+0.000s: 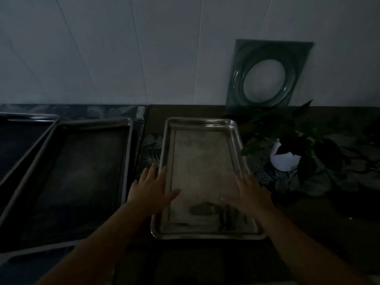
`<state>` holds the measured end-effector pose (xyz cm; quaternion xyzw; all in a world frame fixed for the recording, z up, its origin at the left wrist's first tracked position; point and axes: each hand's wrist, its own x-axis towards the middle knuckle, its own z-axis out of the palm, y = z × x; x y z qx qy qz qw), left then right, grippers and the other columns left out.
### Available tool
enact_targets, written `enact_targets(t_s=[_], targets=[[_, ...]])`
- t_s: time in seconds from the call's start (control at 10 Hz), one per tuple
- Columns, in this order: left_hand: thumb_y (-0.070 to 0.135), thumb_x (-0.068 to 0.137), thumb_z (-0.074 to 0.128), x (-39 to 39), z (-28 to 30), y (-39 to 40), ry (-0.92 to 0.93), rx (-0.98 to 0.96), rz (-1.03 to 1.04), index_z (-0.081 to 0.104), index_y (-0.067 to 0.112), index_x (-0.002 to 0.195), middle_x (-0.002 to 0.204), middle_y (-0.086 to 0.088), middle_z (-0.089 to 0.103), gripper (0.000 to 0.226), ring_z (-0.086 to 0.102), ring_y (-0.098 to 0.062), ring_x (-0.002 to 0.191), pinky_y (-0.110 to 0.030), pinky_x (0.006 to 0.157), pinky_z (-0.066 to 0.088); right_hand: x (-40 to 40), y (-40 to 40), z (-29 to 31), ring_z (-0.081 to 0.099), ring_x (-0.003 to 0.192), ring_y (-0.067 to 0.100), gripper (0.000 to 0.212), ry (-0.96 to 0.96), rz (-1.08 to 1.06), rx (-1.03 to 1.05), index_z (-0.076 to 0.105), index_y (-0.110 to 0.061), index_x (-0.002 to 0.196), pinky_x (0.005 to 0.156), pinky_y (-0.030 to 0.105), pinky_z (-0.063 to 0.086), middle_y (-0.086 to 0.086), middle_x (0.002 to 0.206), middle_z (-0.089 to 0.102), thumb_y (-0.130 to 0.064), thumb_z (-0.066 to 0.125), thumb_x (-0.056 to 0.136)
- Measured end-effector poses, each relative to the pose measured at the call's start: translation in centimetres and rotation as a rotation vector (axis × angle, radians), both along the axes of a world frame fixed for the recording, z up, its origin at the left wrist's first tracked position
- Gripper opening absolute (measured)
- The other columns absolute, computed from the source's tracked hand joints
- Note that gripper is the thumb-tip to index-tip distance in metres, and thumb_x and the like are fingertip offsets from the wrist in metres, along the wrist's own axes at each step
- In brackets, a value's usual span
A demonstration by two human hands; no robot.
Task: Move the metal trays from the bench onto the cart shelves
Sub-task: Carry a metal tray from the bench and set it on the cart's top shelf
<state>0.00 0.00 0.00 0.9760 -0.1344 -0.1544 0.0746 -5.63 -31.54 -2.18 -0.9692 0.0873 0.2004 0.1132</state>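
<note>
We log one steel tray (202, 173) on the worktop (308, 223), two darker trays (82, 171) alongside. Left hand (151, 189) and right hand (251, 195) at its long rims, fingers (162, 173) spread, gripping nothing.

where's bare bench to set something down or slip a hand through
Free: the bench strip between the wall and the steel tray; the narrow gap between that tray and the dark tray. Crowded: right side, filled by the potted plant.

No readable text anywhere. Frame was dim; no labels, brands or numbers showed on any surface.
</note>
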Motion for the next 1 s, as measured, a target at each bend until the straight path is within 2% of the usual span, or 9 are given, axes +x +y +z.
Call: enact_targets(t_s=[0.2,0.3,0.4,0.5,0.6,0.7,0.8,0.9,1.0], targets=[[0.085,0.08,0.033,5.9,-4.7,-0.1,0.191,-0.089,0.094,0.0,0.03,0.158,0.167,-0.007,0.001,0.101,0.008,-0.034,0.152,-0.056,0.115,0.026,3.8,-2.9,-3.1,0.003,0.15,0.029,0.104,0.007,-0.197,0.119,0.001,-0.033,0.154,0.117,0.052,0.022,0.001,0.164,-0.008,-0.084,0.043,0.075],[0.071,0.087,0.048,9.0,-8.0,-0.7,0.274,-0.216,0.177,0.007,0.021,0.159,0.166,-0.012,0.011,0.097,0.015,-0.036,0.15,-0.052,0.119,0.024,6.3,-5.0,-5.6,0.013,0.148,0.033,0.099,-0.004,-0.301,0.191,0.008,-0.026,0.155,0.116,0.05,0.025,0.007,0.164,0.005,-0.073,0.052,0.08],[0.048,0.088,0.065,11.7,-10.5,-1.5,0.337,-0.444,0.379,0.025,0.012,0.153,0.155,-0.017,0.036,0.084,0.038,-0.036,0.14,-0.049,0.113,0.037,9.4,-6.8,-7.5,0.028,0.143,0.033,0.094,-0.063,-0.453,0.367,0.015,-0.017,0.155,0.116,0.047,0.029,0.01,0.16,0.021,-0.058,0.061,0.084],[0.04,0.091,0.065,13.7,-12.2,-2.2,0.314,-0.586,0.602,0.044,0.011,0.14,0.135,-0.014,0.058,0.061,0.058,-0.032,0.119,-0.038,0.097,0.047,12.1,-8.0,-8.8,0.039,0.135,0.036,0.077,-0.179,-0.621,0.468,0.033,-0.007,0.148,0.112,0.042,0.034,0.015,0.15,0.04,-0.042,0.066,0.087],[0.038,0.097,0.058,15.7,-13.7,-2.4,0.264,-0.626,0.687,0.057,0.007,0.128,0.122,-0.018,0.065,0.044,0.062,-0.034,0.112,-0.042,0.097,0.05,14.3,-9.5,-10.1,0.052,0.118,0.043,0.044,-0.184,-0.702,0.568,0.058,-0.002,0.122,0.104,0.047,0.041,0.023,0.124,0.059,-0.036,0.055,0.095],[0.039,0.098,0.054,16.7,-14.7,-2.4,0.223,-0.68,0.766,0.068,0.009,0.103,0.098,-0.014,0.069,0.033,0.065,-0.035,0.099,-0.034,0.076,0.051,15.0,-10.4,-11.0,0.058,0.108,0.039,0.047,-0.136,-0.748,0.565,0.061,-0.006,0.116,0.093,0.043,0.045,0.02,0.113,0.064,-0.046,0.046,0.097],[0.052,0.095,0.052,16.7,-15.5,-2.0,0.26,-0.733,0.825,0.071,0.015,0.095,0.091,-0.008,0.071,0.042,0.067,-0.029,0.09,-0.036,0.076,0.055,15.1,-10.7,-11.9,0.058,0.111,0.035,0.048,-0.16,-0.817,0.652,0.058,-0.006,0.123,0.101,0.046,0.045,0.019,0.124,0.061,-0.045,0.045,0.098],[0.058,0.09,0.055,15.5,-16.0,-1.5,0.275,-0.77,0.895,0.076,0.019,0.096,0.093,-0.008,0.074,0.045,0.07,-0.027,0.09,-0.045,0.088,0.057,14.1,-10.1,-11.6,0.052,0.118,0.034,0.042,-0.215,-0.89,0.77,0.06,-0.005,0.121,0.107,0.045,0.039,0.016,0.123,0.06,-0.038,0.046,0.1],[0.062,0.088,0.057,13.0,-15.4,-0.8,0.266,-0.814,0.949,0.073,0.015,0.083,0.087,-0.01,0.073,0.05,0.07,-0.029,0.087,-0.041,0.08,0.056,12.1,-9.1,-10.8,0.059,0.099,0.036,0.031,-0.265,-0.958,0.837,0.067,-0.003,0.101,0.09,0.042,0.046,0.02,0.1,0.063,-0.033,0.057,0.096]])
